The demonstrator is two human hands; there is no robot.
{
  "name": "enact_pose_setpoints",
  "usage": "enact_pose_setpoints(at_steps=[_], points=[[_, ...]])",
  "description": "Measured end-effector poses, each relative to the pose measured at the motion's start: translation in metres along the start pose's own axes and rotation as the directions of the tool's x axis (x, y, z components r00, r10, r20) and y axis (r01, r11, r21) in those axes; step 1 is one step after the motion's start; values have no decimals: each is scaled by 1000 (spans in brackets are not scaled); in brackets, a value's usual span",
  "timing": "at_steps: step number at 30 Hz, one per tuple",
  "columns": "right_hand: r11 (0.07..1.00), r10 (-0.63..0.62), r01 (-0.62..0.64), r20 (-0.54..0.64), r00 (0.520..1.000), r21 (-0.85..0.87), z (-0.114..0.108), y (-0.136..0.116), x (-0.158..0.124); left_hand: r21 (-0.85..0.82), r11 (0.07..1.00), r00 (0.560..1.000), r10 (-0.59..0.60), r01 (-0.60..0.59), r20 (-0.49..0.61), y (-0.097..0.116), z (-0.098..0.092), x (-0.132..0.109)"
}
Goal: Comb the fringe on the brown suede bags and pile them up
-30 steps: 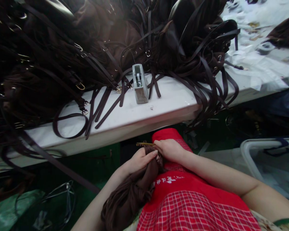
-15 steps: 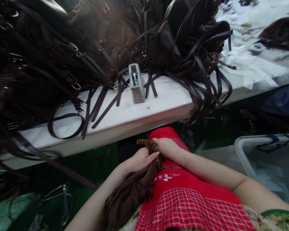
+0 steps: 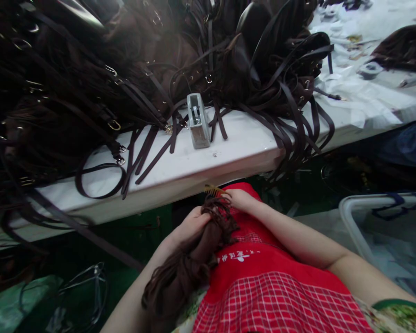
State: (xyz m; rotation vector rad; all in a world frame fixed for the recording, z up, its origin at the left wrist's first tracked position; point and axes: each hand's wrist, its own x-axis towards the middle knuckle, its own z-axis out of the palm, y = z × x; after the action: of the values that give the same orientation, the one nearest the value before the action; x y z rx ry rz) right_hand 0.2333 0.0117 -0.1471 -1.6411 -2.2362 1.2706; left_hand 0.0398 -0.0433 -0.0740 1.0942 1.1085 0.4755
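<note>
A bundle of dark brown fringed material (image 3: 194, 259) hangs over my lap and left forearm. My left hand (image 3: 193, 223) is closed round its upper end, where thin strands spread out. In my right hand (image 3: 241, 200) is a yellowish comb (image 3: 213, 190), its teeth pointing down just above the strands. The comb lies over the top of the fringe, and some strands are beside my right fingers. Both hands are over the red apron (image 3: 280, 263), in front of the table edge.
A white table (image 3: 173, 169) carries a big heap of dark brown bags (image 3: 131, 60) with straps hanging over the edge. A grey tape dispenser (image 3: 198, 121) stands near the front. A white-rimmed bin (image 3: 346, 208) is at the right, a green plastic bag (image 3: 27, 300) at lower left.
The comb has tilted and moved slightly up and right with my right hand. My left hand has moved a little left, and the strands now spread out more between my hands.
</note>
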Motion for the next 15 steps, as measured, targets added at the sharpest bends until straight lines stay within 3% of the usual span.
enact_pose_setpoints(at_steps=[3, 5, 7, 10, 12, 15], points=[[993, 23, -13, -86, 996, 117, -19, 10, -5, -167, 982, 960, -125, 84, -250, -11, -24, -4], [968, -45, 62, -77, 996, 242, -29, 7, -11, -137, 989, 949, -102, 63, -298, -13, -31, -11], [871, -179, 170, -25, 983, 462, -31, -5, -17, -64, 998, 954, -28, 9, -298, -14, -31, -21], [661, -398, 226, 78, 914, 716, -22, -29, -23, 23, 994, 943, 113, -111, -312, -18, -28, -37], [672, -451, 226, 147, 881, 705, -13, -40, -23, 65, 990, 934, 138, -123, -329, -18, -27, -44], [750, -434, 228, 202, 878, 621, -3, -43, -19, 107, 993, 932, 90, -56, -351, -9, -27, -48]])
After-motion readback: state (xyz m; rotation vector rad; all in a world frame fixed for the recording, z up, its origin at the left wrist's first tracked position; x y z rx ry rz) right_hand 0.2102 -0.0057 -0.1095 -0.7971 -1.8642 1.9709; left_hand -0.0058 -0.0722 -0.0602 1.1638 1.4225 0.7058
